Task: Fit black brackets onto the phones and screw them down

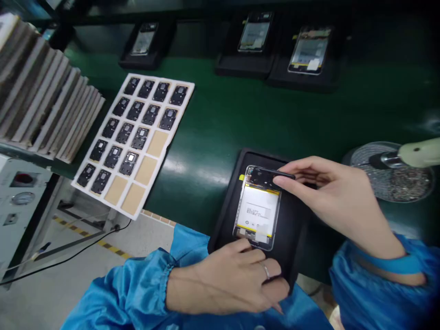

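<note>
An opened phone (259, 208) with a white, yellow-edged battery lies on a black tray (292, 229) in front of me. My right hand (330, 192) is at its upper right, thumb and fingers pinching a thin black part (287, 174) at the phone's top end. Where this part ends against the dark top of the phone is hard to see. My left hand (233, 277) is curled at the phone's bottom edge, with a ring on one finger. A small pointed tip shows below it; whether that is a held tool I cannot tell.
Left of the phone lies a white compartment tray (165, 146) with several black phone parts. Stacked trays (51, 101) lean beyond it. More phones (311, 50) on black trays line the back. At right, an electric screwdriver (419, 153) reaches over a round dish of screws (409, 183).
</note>
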Available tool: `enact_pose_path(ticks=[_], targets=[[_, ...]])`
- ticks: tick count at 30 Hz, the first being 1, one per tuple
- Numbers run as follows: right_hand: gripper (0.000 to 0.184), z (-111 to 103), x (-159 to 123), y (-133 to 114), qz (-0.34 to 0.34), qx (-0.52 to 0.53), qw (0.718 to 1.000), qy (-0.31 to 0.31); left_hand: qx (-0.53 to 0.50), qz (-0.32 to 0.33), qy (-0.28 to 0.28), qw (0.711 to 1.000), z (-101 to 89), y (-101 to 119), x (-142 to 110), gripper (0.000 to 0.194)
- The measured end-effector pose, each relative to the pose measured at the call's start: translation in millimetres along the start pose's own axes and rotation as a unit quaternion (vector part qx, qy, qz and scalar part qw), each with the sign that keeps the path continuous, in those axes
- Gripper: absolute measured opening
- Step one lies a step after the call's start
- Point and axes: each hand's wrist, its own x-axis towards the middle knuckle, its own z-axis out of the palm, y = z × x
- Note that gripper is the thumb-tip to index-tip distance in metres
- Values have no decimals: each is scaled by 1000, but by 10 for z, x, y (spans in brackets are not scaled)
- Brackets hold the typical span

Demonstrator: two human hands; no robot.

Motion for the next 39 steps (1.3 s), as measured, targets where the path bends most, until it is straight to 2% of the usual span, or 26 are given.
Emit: enact_pose_path(ticks=[3,7,10,15,21,26,32,39], targets=[[55,19,-19,-14,-6,-14,1000,-21,-30,-92,28,995,-57,-111,21,17],[46,31,-40,6,-31,-58,998,-16,55,-259,84,961,-64,-257,78,27],[37,25,-51,18,-46,-87,995,-3,97,-300,90,945,-23,-295,104,32],[36,17,-49,17,-34,-70,997,-21,81,-320,97,939,43,-286,102,33],[34,17,-43,19,-41,-87,995,-14,77,-326,88,938,73,-309,106,40],[35,8,-33,19,-48,-98,994,-14,110,-315,96,938,90,-336,147,44],[34,-8,-25,20,-54,-93,994,-21,168,-293,110,935,112,-355,162,42],[37,-14,-19,27,-39,-68,997,-13,186,-297,107,931,110,-342,180,42]])
